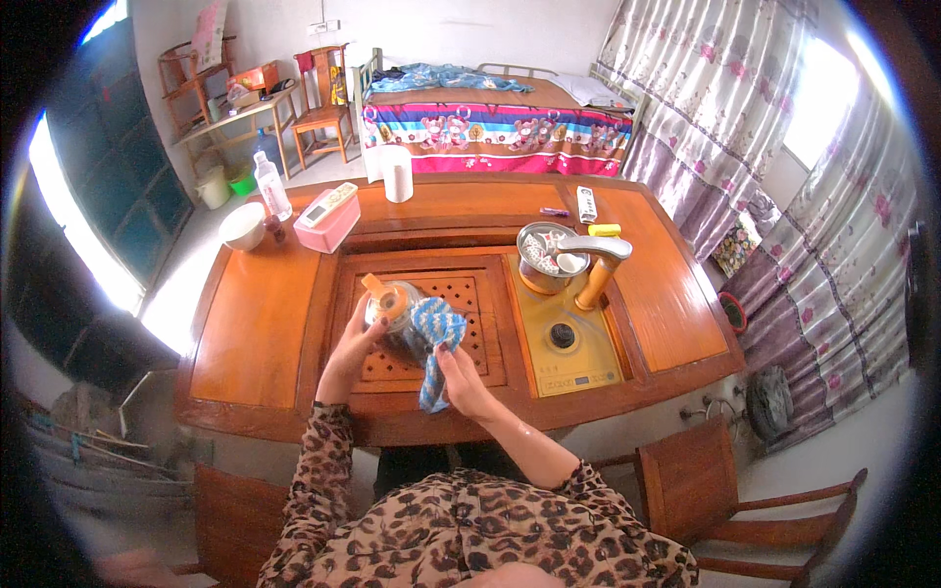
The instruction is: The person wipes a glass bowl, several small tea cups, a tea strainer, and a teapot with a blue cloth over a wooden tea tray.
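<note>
My left hand grips a clear jug with an orange lid by its top and side, above the perforated wooden tray set in the tea table. In my right hand is a blue and white patterned cloth, held against the jug's right side, its lower end hanging down. The jug looks tilted; its base is partly hidden by the cloth and my hands.
Right of the tray, a gold hob panel bears a metal pot of cups beside a faucet. Along the back stand a white bowl, a plastic bottle, a pink box and a paper roll.
</note>
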Tool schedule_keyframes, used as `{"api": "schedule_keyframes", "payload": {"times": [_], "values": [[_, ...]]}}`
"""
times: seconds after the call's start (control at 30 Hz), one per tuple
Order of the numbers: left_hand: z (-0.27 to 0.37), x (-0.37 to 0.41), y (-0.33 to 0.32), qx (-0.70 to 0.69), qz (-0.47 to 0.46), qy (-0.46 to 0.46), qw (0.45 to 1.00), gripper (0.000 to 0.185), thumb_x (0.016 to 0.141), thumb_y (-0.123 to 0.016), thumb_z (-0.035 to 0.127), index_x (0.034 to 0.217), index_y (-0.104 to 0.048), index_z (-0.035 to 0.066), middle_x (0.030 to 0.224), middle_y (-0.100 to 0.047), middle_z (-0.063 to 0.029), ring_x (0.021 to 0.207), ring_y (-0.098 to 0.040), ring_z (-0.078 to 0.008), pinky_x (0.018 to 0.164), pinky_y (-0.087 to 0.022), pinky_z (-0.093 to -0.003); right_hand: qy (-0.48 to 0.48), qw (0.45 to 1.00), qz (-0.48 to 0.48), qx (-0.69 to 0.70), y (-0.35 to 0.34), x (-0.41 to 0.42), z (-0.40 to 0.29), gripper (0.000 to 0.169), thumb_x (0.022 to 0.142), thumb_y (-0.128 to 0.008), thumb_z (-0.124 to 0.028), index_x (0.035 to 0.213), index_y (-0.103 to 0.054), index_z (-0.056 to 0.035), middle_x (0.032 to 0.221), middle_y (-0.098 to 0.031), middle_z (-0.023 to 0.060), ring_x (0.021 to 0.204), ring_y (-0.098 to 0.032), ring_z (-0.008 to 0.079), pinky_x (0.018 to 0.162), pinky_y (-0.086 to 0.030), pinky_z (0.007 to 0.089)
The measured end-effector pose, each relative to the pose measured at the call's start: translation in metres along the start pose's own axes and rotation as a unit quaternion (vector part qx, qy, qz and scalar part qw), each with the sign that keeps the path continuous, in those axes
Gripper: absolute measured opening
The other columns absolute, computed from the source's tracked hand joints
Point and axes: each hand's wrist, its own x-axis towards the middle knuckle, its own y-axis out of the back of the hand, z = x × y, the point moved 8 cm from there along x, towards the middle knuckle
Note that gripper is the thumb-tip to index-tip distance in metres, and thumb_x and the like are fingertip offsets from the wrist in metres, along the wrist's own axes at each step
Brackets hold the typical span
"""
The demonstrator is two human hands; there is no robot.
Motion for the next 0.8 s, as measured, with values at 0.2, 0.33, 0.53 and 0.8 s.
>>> {"api": "schedule_keyframes", "payload": {"times": [0.2,0.33,0.53,0.8], "values": [[-0.013,0.020,-0.004,0.053,-0.051,-0.012,0.997,0.094,0.090,-0.076,0.039,0.157,-0.023,-0.001,0.145,-0.049,-0.0223,0.133,-0.050,-0.0289,0.108,-0.042,-0.0386,-0.069,0.997,0.020,-0.011,0.008,-0.012,0.039,0.028,0.109,-0.038,-0.031,0.105,-0.050,-0.0056,0.094,-0.046,-0.0022,0.087,-0.041,0.0103,0.081,-0.039,0.0288],[0.001,0.019,-0.016,0.090,-0.080,0.033,0.992,0.094,0.089,-0.077,0.039,0.156,-0.026,-0.002,0.148,-0.047,-0.0221,0.137,-0.047,-0.0294,0.112,-0.039,-0.0394,-0.020,0.996,0.087,-0.019,0.043,-0.006,0.029,0.030,0.109,-0.040,-0.029,0.117,-0.053,-0.0029,0.101,-0.051,-0.0008,0.094,-0.046,0.0116,0.088,-0.041,0.0295],[0.009,0.013,-0.008,0.128,-0.042,-0.101,0.986,0.080,0.093,-0.073,0.033,0.152,-0.033,-0.004,0.146,-0.049,-0.0210,0.137,-0.046,-0.0293,0.111,-0.040,-0.0394,0.050,0.990,0.087,-0.102,0.078,0.021,-0.041,0.024,0.107,-0.042,-0.021,0.116,-0.053,-0.0017,0.101,-0.054,0.0021,0.093,-0.048,0.0121,0.086,-0.042,0.0294],[0.012,0.003,-0.030,0.239,0.117,-0.176,0.948,0.068,0.092,-0.073,0.026,0.142,-0.040,-0.005,0.129,-0.059,-0.0234,0.121,-0.059,-0.0324,0.099,-0.048,-0.0404,0.032,0.993,-0.014,-0.112,0.023,0.072,0.039,0.051,0.110,-0.029,-0.035,0.142,-0.044,0.0025,0.135,-0.054,0.0201,0.130,-0.048,0.0276,0.112,-0.033,0.0368]]}}
